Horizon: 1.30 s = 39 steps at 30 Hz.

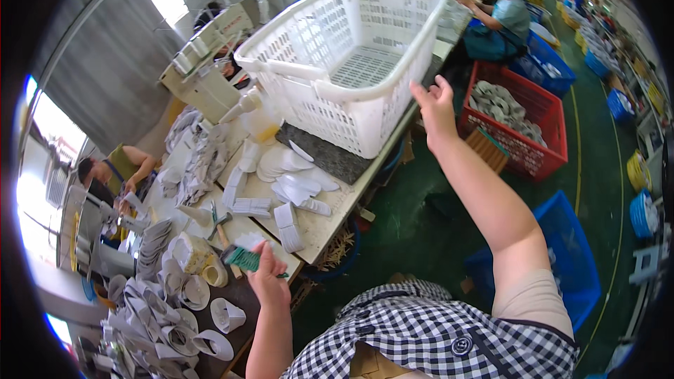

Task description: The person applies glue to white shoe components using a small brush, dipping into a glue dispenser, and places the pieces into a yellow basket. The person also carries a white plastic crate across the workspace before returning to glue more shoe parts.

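Observation:
My left hand (269, 275) is closed on a tool with a ribbed green grip (243, 258) and a dark end; its exact kind is hard to make out. It is held low over the bench's near edge, beside a hammer (221, 228). Stretched out to the right, my right hand (437, 109) has its fingers apart and holds nothing. Its fingertips are by the near right corner of a large white plastic basket (330, 109); whether they touch it I cannot tell. The basket stands on a dark grey mat (326, 158) on the bench. Piles of white cut pieces (284, 175) lie in front of it.
White curved pieces (158, 316) are heaped at the lower left. Sewing machines (210, 77) line the left. A red crate of grey fabric (516, 116) and a blue bin (562, 238) stand on the green floor at right. Two other people sit at work, left and upper right.

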### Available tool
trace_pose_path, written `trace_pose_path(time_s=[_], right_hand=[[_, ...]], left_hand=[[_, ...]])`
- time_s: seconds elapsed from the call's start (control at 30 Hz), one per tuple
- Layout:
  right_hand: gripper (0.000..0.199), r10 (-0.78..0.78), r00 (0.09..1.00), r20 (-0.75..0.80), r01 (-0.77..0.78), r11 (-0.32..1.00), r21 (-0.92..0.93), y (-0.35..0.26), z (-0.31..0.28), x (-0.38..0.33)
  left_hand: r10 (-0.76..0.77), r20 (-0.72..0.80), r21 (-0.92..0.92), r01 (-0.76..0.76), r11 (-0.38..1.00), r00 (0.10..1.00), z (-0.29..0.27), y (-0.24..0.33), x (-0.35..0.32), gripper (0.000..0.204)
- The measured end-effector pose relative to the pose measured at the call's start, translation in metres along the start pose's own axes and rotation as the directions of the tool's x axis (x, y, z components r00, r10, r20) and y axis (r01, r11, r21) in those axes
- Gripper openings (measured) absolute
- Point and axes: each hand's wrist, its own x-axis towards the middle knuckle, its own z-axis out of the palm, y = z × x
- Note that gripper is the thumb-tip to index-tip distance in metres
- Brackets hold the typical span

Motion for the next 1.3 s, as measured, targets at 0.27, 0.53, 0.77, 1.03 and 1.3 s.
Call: trace_pose_path(time_s=[0.27,0.53,0.77,1.03,1.3], right_hand=[[0.066,0.459,0.833,0.310,-0.470,0.882,-0.043,0.001,0.011,0.076],[0.050,0.163,0.956,0.242,-0.238,0.915,0.326,0.025,-0.053,0.042],[0.066,0.063,0.976,0.206,-0.153,0.876,0.457,0.060,-0.076,-0.052],[0.078,0.013,0.994,0.112,-0.061,0.897,0.438,0.088,-0.077,-0.121],[0.064,0.213,0.977,-0.017,-0.168,0.819,0.549,0.103,-0.089,-0.156]], left_hand=[[-0.117,0.181,0.062,0.107,0.992,0.976,0.077,-0.007,0.047,0.029],[0.437,0.234,0.296,-0.492,0.819,0.868,0.146,0.077,0.182,0.022],[0.470,0.669,0.389,-0.810,0.438,0.576,0.289,0.147,0.290,0.042],[-0.274,0.946,0.291,-0.822,0.490,0.172,0.392,0.160,0.260,0.049],[-0.149,0.986,0.141,-0.878,0.458,0.080,0.375,0.155,0.259,0.052]])
